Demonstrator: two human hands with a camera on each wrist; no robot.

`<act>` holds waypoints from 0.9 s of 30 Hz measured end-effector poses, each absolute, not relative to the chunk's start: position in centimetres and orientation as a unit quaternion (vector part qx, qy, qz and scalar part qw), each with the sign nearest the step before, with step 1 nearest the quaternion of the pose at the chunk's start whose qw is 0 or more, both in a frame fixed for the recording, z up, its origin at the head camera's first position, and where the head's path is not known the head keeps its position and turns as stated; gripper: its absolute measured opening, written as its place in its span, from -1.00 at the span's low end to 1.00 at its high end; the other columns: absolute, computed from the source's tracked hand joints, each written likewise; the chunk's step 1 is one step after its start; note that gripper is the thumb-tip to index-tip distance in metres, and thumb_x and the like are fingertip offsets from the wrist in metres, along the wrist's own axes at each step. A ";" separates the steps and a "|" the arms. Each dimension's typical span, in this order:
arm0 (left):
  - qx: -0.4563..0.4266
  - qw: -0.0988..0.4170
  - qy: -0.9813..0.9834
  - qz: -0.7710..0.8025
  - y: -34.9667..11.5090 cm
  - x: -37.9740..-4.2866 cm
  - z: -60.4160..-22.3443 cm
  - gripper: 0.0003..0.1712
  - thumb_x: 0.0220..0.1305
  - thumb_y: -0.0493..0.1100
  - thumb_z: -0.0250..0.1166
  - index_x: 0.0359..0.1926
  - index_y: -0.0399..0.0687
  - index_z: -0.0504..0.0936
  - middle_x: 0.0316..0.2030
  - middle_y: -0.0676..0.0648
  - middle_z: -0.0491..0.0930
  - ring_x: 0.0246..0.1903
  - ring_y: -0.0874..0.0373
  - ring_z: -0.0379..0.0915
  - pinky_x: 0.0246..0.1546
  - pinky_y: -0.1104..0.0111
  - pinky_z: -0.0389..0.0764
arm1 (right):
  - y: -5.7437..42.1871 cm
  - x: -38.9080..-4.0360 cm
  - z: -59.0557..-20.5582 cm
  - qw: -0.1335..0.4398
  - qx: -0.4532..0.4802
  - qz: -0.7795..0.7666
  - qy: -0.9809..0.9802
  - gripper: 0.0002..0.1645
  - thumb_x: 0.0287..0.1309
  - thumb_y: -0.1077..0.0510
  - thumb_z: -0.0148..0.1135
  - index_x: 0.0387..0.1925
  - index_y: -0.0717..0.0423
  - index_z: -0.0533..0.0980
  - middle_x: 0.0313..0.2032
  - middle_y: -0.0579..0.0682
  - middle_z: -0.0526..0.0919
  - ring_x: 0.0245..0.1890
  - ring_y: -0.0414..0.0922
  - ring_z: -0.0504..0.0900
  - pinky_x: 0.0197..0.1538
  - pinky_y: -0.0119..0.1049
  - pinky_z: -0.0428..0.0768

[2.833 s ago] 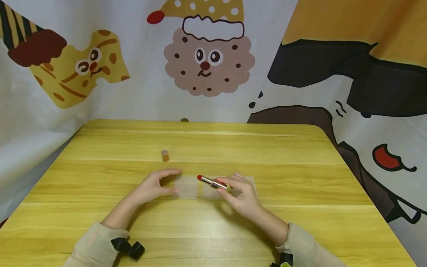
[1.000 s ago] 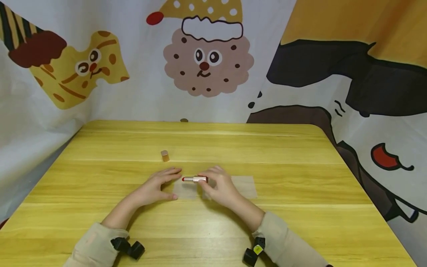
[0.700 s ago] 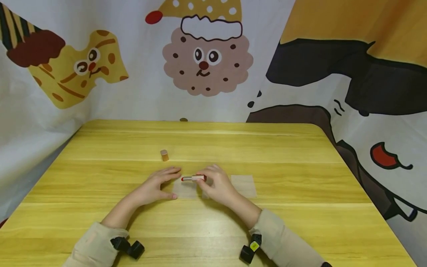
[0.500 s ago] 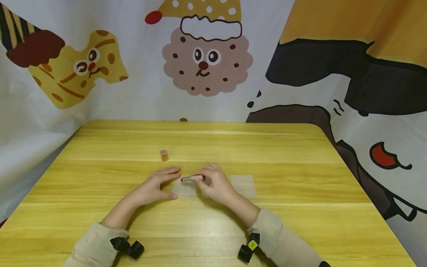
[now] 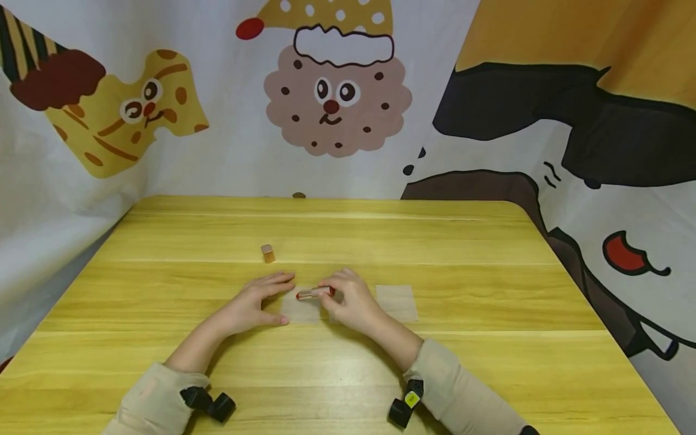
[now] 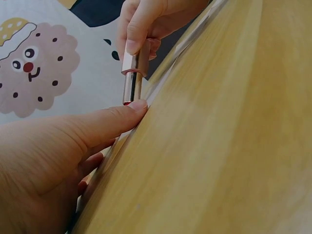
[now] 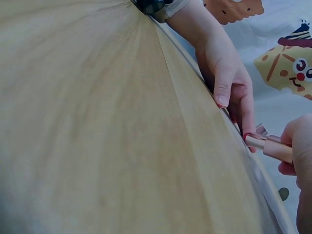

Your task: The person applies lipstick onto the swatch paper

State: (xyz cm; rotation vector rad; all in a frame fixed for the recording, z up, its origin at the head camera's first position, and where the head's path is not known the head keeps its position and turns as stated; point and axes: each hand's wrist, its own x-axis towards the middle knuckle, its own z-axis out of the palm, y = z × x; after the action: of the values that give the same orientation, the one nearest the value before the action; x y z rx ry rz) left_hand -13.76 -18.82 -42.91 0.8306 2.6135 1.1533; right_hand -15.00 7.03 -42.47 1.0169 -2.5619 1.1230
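Observation:
My right hand (image 5: 356,308) pinches a lipstick (image 5: 315,293) by its base, its red tip pointing left over a thin translucent sheet (image 5: 302,311). The tube has a pinkish-gold metallic finish, plain in the left wrist view, where the lipstick (image 6: 135,63) points down behind the left thumb. My left hand (image 5: 250,308) lies at that sheet's left side, thumb and fingers spread apart at its corners. A second sheet (image 5: 397,304) lies to the right. Part of another sheet between them is hidden under my right hand. The lipstick's cap (image 5: 268,254) stands beyond my left hand.
All of this is on a wood-grain table (image 5: 348,374). Behind it hangs a curtain (image 5: 217,157) with cartoon prints. Black camera mounts (image 5: 209,405) sit on both wrists, close above the tabletop.
My right hand has carried the lipstick left, from over the middle sheet to the left one. Lately its tip has shifted slightly toward me. My left hand's fingers have settled by the sheet.

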 end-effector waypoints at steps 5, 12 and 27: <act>0.276 0.084 0.877 0.385 -18.8 -13.7 -42.9 -0.16 0.05 -0.03 0.48 0.31 -0.21 0.38 0.39 -0.13 0.17 0.38 -0.18 -0.08 0.24 -0.28 -0.11 | 7.0 -14.9 -42.4 0.078 0.339 0.369 -0.862 -0.81 0.11 0.20 0.29 -0.22 0.16 0.67 -0.35 -0.13 0.64 -0.33 -0.23 0.42 -0.29 -0.38 0.44; 0.274 0.083 0.876 0.388 -18.7 -13.7 -42.8 -0.17 0.04 -0.03 0.48 0.31 -0.22 0.39 0.39 -0.13 0.18 0.39 -0.18 -0.08 0.24 -0.28 -0.11 | 6.9 -14.8 -42.1 0.066 0.335 0.355 -0.870 -0.80 0.13 0.19 0.29 -0.21 0.17 0.67 -0.35 -0.12 0.64 -0.33 -0.23 0.42 -0.30 -0.39 0.44; 0.279 0.081 0.874 0.389 -18.8 -13.8 -42.9 -0.18 0.04 -0.07 0.49 0.30 -0.22 0.39 0.39 -0.13 0.18 0.38 -0.18 -0.07 0.24 -0.27 -0.10 | 7.0 -14.7 -41.6 0.057 0.343 0.343 -0.873 -0.79 0.11 0.18 0.28 -0.22 0.18 0.67 -0.35 -0.11 0.64 -0.36 -0.22 0.40 -0.32 -0.40 0.44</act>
State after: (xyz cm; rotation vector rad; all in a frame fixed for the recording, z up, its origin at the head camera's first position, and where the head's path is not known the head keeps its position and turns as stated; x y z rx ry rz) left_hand -13.76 -18.80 -42.86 0.8352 2.6135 1.1624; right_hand -14.65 6.98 -41.64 1.0406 -2.6458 1.0402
